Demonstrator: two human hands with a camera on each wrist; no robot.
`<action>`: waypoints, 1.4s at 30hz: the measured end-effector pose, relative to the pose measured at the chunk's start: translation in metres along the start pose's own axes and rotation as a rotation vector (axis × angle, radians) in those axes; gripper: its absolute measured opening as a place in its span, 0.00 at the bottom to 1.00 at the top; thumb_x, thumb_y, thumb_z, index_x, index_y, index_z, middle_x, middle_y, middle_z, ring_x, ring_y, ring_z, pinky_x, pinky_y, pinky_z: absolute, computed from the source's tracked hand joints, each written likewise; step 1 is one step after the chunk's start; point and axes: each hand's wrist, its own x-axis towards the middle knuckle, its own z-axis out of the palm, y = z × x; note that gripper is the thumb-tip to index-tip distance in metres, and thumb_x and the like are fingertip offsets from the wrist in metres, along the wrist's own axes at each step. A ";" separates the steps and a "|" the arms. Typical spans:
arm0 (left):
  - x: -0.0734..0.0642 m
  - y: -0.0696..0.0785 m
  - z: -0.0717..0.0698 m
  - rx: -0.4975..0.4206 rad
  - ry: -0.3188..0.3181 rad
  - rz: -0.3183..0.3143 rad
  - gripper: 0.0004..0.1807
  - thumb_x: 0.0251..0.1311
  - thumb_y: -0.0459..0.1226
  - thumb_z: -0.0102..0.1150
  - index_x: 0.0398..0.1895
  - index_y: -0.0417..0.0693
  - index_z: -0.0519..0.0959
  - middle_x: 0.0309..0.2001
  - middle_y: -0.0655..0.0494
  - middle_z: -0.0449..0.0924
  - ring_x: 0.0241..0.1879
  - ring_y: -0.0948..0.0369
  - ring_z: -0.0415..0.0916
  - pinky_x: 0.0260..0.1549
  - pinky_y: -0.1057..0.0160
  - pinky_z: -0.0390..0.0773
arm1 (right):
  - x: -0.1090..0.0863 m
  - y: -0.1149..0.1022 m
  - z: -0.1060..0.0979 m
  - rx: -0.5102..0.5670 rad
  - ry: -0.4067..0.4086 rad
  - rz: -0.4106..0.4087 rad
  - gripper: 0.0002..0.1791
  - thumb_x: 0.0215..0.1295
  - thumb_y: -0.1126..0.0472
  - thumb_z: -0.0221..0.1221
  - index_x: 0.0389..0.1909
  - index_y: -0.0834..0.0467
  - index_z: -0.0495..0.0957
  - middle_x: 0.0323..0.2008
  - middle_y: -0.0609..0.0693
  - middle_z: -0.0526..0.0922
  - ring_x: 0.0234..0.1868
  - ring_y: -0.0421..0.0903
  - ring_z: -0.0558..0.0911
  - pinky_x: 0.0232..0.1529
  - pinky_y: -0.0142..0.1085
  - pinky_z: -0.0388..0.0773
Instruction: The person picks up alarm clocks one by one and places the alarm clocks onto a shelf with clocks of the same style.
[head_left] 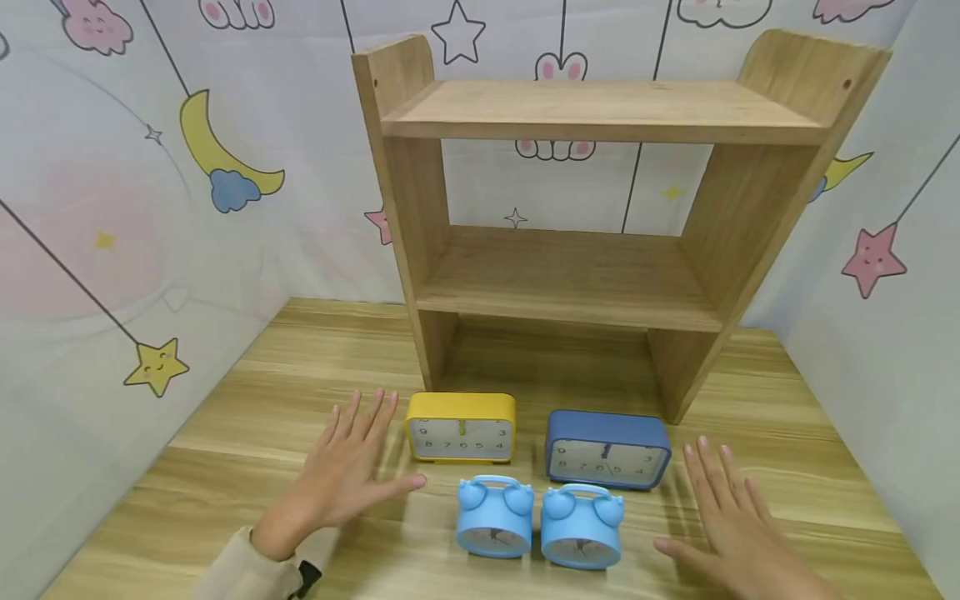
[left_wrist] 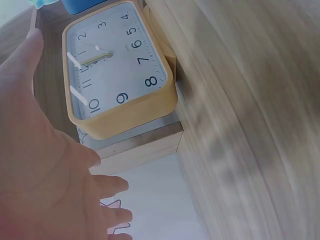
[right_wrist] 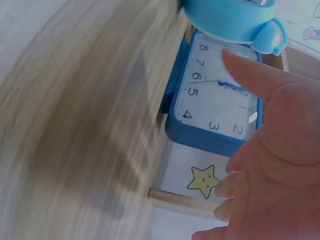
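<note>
My left hand (head_left: 341, 471) has its fingers spread and holds nothing, just left of a yellow rectangular alarm clock (head_left: 461, 404). On the other side, my right hand (head_left: 738, 529), fingers also straight and apart, is nearest to a blue rectangular alarm clock (head_left: 607, 425). In front of these stand two light-blue twin-bell alarm clocks (head_left: 495, 508), side by side with a narrow gap. The left wrist view has the yellow clock's dial (left_wrist: 115, 57) beyond my thumb. In the right wrist view, my thumb overlaps the blue clock's dial (right_wrist: 215, 95).
A wooden shelf unit (head_left: 570, 312) with three levels stands behind the clocks on the wood-grain table (head_left: 225, 450). White cloth with cartoon moons and stars (head_left: 157, 367) closes off the back and both sides. A dark band (head_left: 306, 577) shows at my left sleeve.
</note>
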 end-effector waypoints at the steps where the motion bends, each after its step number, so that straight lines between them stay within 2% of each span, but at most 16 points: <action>1: 0.000 0.000 -0.001 -0.007 0.002 0.001 0.59 0.58 0.72 0.50 0.80 0.44 0.44 0.78 0.42 0.42 0.75 0.38 0.34 0.70 0.36 0.39 | -0.001 0.000 0.001 0.002 0.000 -0.015 0.64 0.63 0.38 0.63 0.79 0.60 0.28 0.77 0.62 0.27 0.75 0.54 0.21 0.67 0.47 0.12; 8: 0.000 -0.004 -0.008 -0.133 -0.005 -0.012 0.52 0.64 0.66 0.51 0.79 0.41 0.50 0.76 0.44 0.49 0.75 0.37 0.37 0.70 0.36 0.40 | -0.004 0.000 0.005 -0.003 0.011 -0.082 0.65 0.60 0.39 0.66 0.79 0.61 0.30 0.77 0.67 0.35 0.75 0.49 0.23 0.65 0.31 0.16; 11: 0.001 -0.006 -0.011 -0.187 0.000 -0.032 0.49 0.66 0.64 0.50 0.79 0.43 0.51 0.76 0.45 0.53 0.74 0.36 0.41 0.70 0.35 0.41 | -0.004 -0.001 0.004 0.057 -0.009 -0.074 0.65 0.59 0.40 0.67 0.79 0.62 0.32 0.76 0.70 0.41 0.76 0.52 0.26 0.71 0.48 0.27; 14: 0.002 -0.006 -0.014 -0.240 0.018 -0.050 0.47 0.68 0.63 0.50 0.79 0.43 0.53 0.75 0.43 0.57 0.73 0.36 0.47 0.69 0.34 0.46 | -0.004 -0.005 0.001 0.152 -0.065 -0.021 0.64 0.59 0.41 0.67 0.79 0.64 0.35 0.75 0.73 0.45 0.76 0.63 0.36 0.66 0.67 0.48; 15: 0.003 -0.007 -0.015 -0.259 0.027 -0.055 0.46 0.69 0.62 0.49 0.78 0.43 0.54 0.74 0.43 0.58 0.73 0.36 0.49 0.68 0.33 0.49 | -0.003 -0.006 -0.001 0.176 -0.082 -0.006 0.62 0.60 0.41 0.67 0.78 0.66 0.38 0.74 0.73 0.47 0.76 0.66 0.41 0.62 0.69 0.55; 17: 0.003 -0.007 -0.017 -0.293 0.049 -0.073 0.43 0.70 0.61 0.49 0.77 0.41 0.58 0.73 0.42 0.61 0.71 0.37 0.56 0.66 0.34 0.56 | -0.002 -0.008 -0.003 0.216 -0.111 0.001 0.58 0.60 0.42 0.67 0.76 0.70 0.45 0.72 0.74 0.53 0.72 0.70 0.54 0.60 0.68 0.59; 19: 0.005 -0.007 -0.019 -0.328 0.070 -0.103 0.41 0.71 0.60 0.49 0.75 0.41 0.61 0.70 0.43 0.66 0.56 0.43 0.75 0.57 0.40 0.71 | 0.000 -0.010 -0.006 0.240 -0.137 -0.026 0.54 0.61 0.44 0.67 0.74 0.73 0.52 0.69 0.75 0.60 0.62 0.69 0.71 0.58 0.65 0.66; 20: 0.006 -0.008 -0.020 -0.346 0.081 -0.119 0.40 0.71 0.59 0.49 0.74 0.42 0.62 0.70 0.43 0.67 0.46 0.46 0.80 0.50 0.44 0.77 | 0.001 -0.010 -0.007 0.254 -0.148 -0.050 0.52 0.62 0.45 0.67 0.73 0.73 0.54 0.67 0.75 0.64 0.58 0.69 0.74 0.56 0.64 0.70; 22: 0.008 -0.008 -0.024 -0.369 0.119 -0.146 0.37 0.71 0.58 0.50 0.72 0.43 0.65 0.67 0.43 0.71 0.32 0.52 0.79 0.37 0.51 0.79 | 0.004 -0.011 -0.009 0.307 -0.183 -0.089 0.48 0.63 0.48 0.68 0.72 0.73 0.57 0.64 0.75 0.67 0.51 0.67 0.80 0.49 0.60 0.77; 24: 0.012 -0.009 -0.029 -0.400 0.165 -0.160 0.34 0.72 0.55 0.52 0.71 0.44 0.66 0.65 0.44 0.73 0.30 0.53 0.78 0.31 0.53 0.80 | 0.006 -0.011 -0.010 0.388 -0.230 -0.108 0.47 0.63 0.50 0.68 0.72 0.72 0.58 0.64 0.75 0.67 0.47 0.67 0.81 0.46 0.53 0.81; 26: 0.016 -0.010 -0.034 -0.439 0.229 -0.146 0.32 0.72 0.52 0.54 0.70 0.43 0.67 0.63 0.43 0.75 0.44 0.48 0.81 0.40 0.48 0.82 | 0.009 -0.012 -0.009 0.495 -0.269 -0.127 0.44 0.64 0.54 0.67 0.71 0.74 0.58 0.65 0.75 0.66 0.53 0.72 0.77 0.47 0.48 0.82; 28: 0.022 -0.010 -0.040 -0.483 0.287 -0.128 0.30 0.72 0.49 0.56 0.69 0.42 0.66 0.62 0.42 0.75 0.58 0.43 0.74 0.50 0.43 0.78 | 0.013 -0.012 -0.007 0.598 -0.297 -0.140 0.42 0.65 0.58 0.66 0.71 0.75 0.58 0.66 0.76 0.64 0.60 0.60 0.77 0.50 0.40 0.81; 29: 0.025 -0.010 -0.044 -0.517 0.306 -0.123 0.29 0.72 0.47 0.56 0.69 0.42 0.66 0.62 0.42 0.75 0.60 0.42 0.72 0.53 0.40 0.76 | 0.015 -0.013 -0.006 0.644 -0.306 -0.145 0.41 0.66 0.59 0.66 0.70 0.76 0.58 0.66 0.77 0.64 0.63 0.53 0.75 0.51 0.37 0.81; 36: 0.043 -0.004 -0.066 -0.650 0.408 -0.092 0.29 0.71 0.42 0.58 0.70 0.42 0.65 0.62 0.42 0.74 0.59 0.43 0.73 0.56 0.41 0.74 | 0.023 -0.021 -0.002 0.776 -0.321 -0.161 0.38 0.65 0.62 0.66 0.69 0.77 0.60 0.65 0.77 0.65 0.63 0.58 0.74 0.52 0.42 0.80; 40: 0.051 0.000 -0.075 -0.660 0.442 -0.073 0.30 0.70 0.42 0.59 0.71 0.43 0.64 0.63 0.42 0.73 0.59 0.44 0.74 0.55 0.43 0.76 | 0.023 -0.021 0.003 0.797 -0.284 -0.204 0.38 0.63 0.63 0.68 0.67 0.76 0.62 0.63 0.78 0.66 0.59 0.28 0.72 0.50 0.29 0.78; 42: 0.055 0.002 -0.079 -0.657 0.458 -0.058 0.31 0.70 0.42 0.59 0.72 0.43 0.63 0.64 0.43 0.72 0.58 0.44 0.74 0.55 0.44 0.76 | 0.024 -0.021 0.006 0.802 -0.262 -0.233 0.37 0.61 0.65 0.69 0.66 0.76 0.63 0.61 0.79 0.67 0.58 0.26 0.70 0.50 0.28 0.78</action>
